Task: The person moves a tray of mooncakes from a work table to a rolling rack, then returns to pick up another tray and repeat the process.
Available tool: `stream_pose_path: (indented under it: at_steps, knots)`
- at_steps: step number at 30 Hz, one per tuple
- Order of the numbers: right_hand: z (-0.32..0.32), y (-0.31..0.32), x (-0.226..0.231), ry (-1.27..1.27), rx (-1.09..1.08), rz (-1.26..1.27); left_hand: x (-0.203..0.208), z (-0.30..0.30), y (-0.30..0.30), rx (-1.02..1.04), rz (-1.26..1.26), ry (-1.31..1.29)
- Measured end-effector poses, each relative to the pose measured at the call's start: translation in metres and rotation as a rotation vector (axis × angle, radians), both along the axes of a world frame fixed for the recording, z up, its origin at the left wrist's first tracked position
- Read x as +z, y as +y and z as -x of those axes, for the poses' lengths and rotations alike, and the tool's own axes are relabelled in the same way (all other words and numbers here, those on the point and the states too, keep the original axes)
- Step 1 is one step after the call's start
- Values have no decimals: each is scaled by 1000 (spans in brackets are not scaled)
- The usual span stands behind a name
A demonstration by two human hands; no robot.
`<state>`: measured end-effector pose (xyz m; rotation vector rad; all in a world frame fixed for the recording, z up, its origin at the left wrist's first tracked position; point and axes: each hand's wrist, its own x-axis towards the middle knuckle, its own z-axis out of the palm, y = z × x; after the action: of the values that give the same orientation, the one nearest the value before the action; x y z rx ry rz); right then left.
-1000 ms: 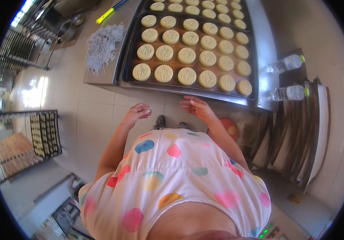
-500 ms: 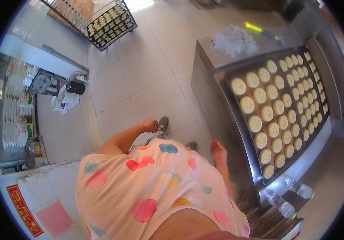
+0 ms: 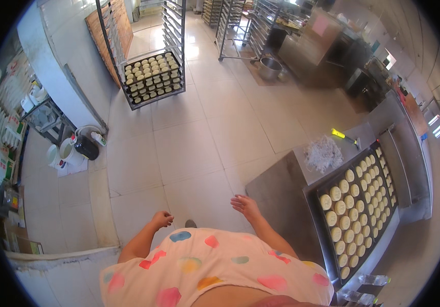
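Observation:
My left hand (image 3: pixel 163 219) hangs in front of me over the tiled floor, its fingers loosely curled with nothing seen in them. My right hand (image 3: pixel 245 206) is held out with its fingers stretched, empty, near the side of a metal counter (image 3: pixel 281 187). Neither hand touches anything. On the counter to my right, dark baking trays (image 3: pixel 327 230) carry rows of round pale cakes (image 3: pixel 344 222) with stamped tops. Beyond the trays lie a heap of white shreds (image 3: pixel 323 155) and a tool with a yellow handle (image 3: pixel 339 134).
A wheeled rack (image 3: pixel 183 46) ahead holds filled trays at its bottom. Further racks (image 3: pixel 230 30) and a metal pot (image 3: pixel 269 67) stand farther off. White buckets (image 3: pixel 69 151) and a dark jug (image 3: pixel 86 147) sit by the left wall. Plastic bottles (image 3: pixel 374 279) lie by the trays.
My view has tilted up, bringing the far racks and pot into sight. The counter appears lower and farther right. My right hand has swung forward, and my left hand appears lower and farther left.

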<state>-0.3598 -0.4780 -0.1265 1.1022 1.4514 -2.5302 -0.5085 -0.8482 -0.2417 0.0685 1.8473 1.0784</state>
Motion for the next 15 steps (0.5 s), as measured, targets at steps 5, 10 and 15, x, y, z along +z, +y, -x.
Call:
stream_pose_path:
  at_steps: [5, 10, 15]
  knots:
    - [81, -22, 9, 3, 171, -25, 13, 63, -21, 165, -73, -162]
    - [128, 17, -9, -137, 85, -44, 23, 138, 20, 283, -251, -189]
    - [183, 77, -51, -297, -175, 18, 37, 236, 70, 264, -326, -168]
